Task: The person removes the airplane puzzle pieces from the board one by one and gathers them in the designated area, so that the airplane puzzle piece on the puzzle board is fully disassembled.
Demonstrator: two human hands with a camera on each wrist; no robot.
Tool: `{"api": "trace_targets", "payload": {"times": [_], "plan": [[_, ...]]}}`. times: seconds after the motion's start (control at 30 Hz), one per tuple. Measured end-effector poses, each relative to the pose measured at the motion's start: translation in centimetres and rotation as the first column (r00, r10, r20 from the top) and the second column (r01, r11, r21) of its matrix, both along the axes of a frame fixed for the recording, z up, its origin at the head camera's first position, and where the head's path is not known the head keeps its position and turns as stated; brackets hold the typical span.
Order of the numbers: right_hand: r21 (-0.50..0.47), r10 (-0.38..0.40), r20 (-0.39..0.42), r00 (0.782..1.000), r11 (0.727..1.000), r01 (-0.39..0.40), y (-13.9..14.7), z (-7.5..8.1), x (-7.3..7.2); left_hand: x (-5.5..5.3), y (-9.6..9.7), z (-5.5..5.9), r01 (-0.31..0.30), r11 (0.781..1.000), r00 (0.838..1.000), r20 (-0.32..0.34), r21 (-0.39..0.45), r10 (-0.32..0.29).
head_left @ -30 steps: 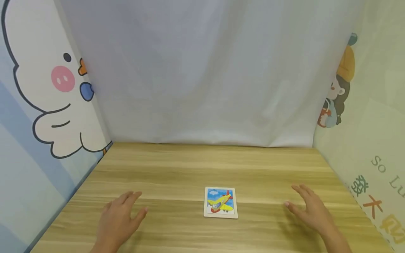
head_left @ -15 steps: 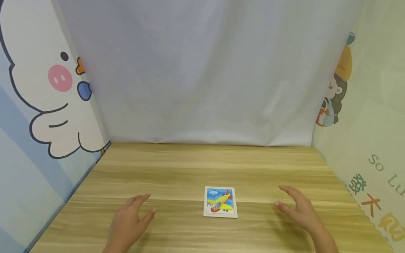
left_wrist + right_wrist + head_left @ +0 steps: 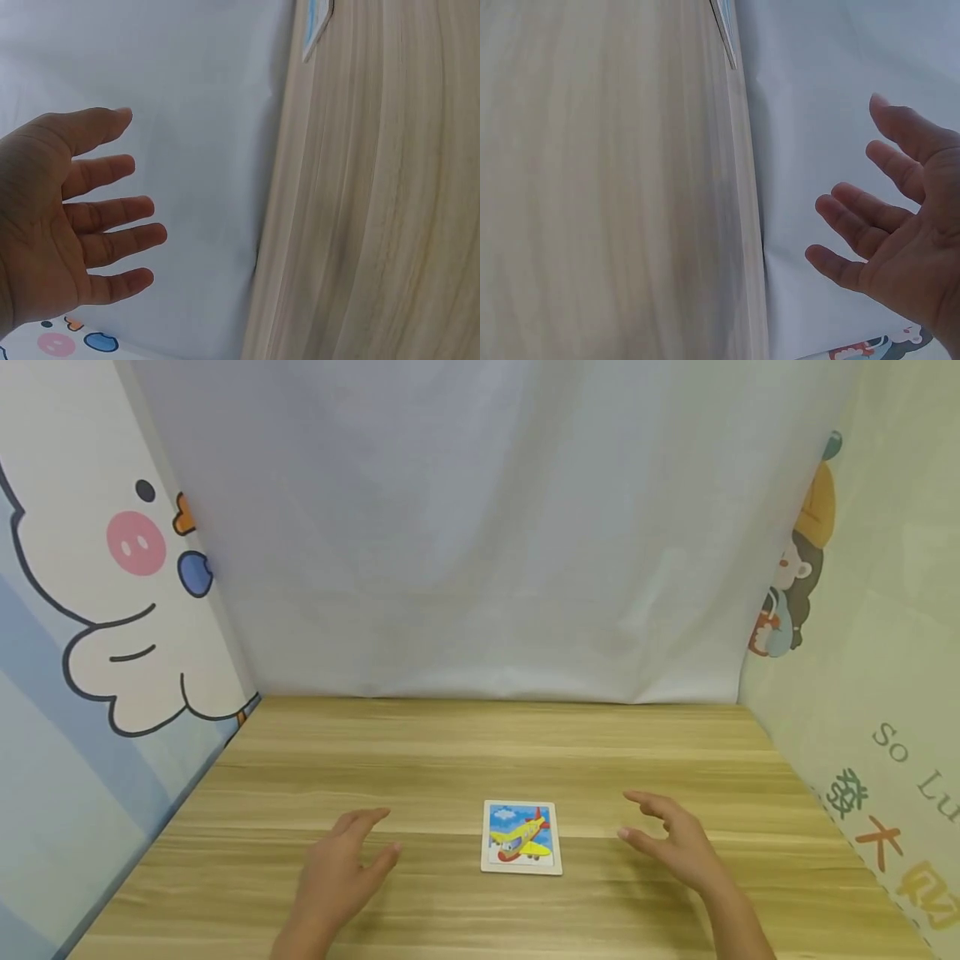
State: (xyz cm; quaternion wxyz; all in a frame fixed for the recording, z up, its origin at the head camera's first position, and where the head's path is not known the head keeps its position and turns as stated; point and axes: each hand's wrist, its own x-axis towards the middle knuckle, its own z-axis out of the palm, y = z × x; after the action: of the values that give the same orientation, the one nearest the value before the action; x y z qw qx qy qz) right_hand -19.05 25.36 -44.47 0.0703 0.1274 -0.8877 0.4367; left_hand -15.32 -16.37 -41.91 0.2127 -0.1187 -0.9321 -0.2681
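Observation:
A small square picture puzzle (image 3: 521,837) lies flat on the wooden table, showing a yellow and red airplane on blue sky inside a pale frame. To its left my left hand (image 3: 341,868) hovers over the table with thumb and fingers spread, holding nothing. On the other side my right hand (image 3: 678,843) is likewise above the wood, fingers loosely bent and apart from the puzzle. Both wrist views show bare palms, the left hand (image 3: 67,217) with all fingers extended and the right hand (image 3: 915,217) relaxed. Only a corner of the puzzle (image 3: 318,28) appears at the top of the left wrist view.
The wood-grain table (image 3: 420,752) ends at a hanging white cloth (image 3: 465,543) behind. A side panel with a cartoon bird (image 3: 150,610) stands on the left. Another panel with printed lettering (image 3: 881,843) borders the right.
Both hands have moved inward toward the puzzle, the left one rightward and the right one leftward. The puzzle stays where it lay, while the head view has shifted slightly.

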Motion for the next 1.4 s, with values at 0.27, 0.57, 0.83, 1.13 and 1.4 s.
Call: {"api": "trace_targets", "payload": {"times": [0.27, 0.57, 0.83, 1.13, 1.4], "plan": [[-0.054, 0.051, 0.035, 0.998, 0.997, -0.049, -1.9, 0.2, -1.1, -0.8, 2.3, -0.1, 0.071, 0.996, 0.995, 0.062, 0.054, -0.074], [-0.109, 0.076, 0.092, 0.993, 0.992, -0.066, -3.5, -0.7, -1.8, -1.9, 4.6, -0.8, 0.120, 0.988, 0.979, 0.152, 0.095, -0.133], [-0.111, 0.130, 0.100, 0.986, 0.987, -0.119, -4.8, -1.3, -3.1, -2.5, 6.4, -1.2, 0.194, 0.974, 0.953, 0.214, 0.115, -0.215], [-0.133, 0.176, 0.131, 0.976, 0.978, -0.159, -6.2, -1.3, -4.0, -2.9, 8.1, -1.6, 0.228, 0.966, 0.931, 0.262, 0.121, -0.253], [-0.197, 0.256, 0.140, 0.956, 0.954, -0.226, -7.0, -1.6, -5.1, -3.2, 9.9, -2.1, 0.245, 0.962, 0.924, 0.270, 0.121, -0.269]]}}
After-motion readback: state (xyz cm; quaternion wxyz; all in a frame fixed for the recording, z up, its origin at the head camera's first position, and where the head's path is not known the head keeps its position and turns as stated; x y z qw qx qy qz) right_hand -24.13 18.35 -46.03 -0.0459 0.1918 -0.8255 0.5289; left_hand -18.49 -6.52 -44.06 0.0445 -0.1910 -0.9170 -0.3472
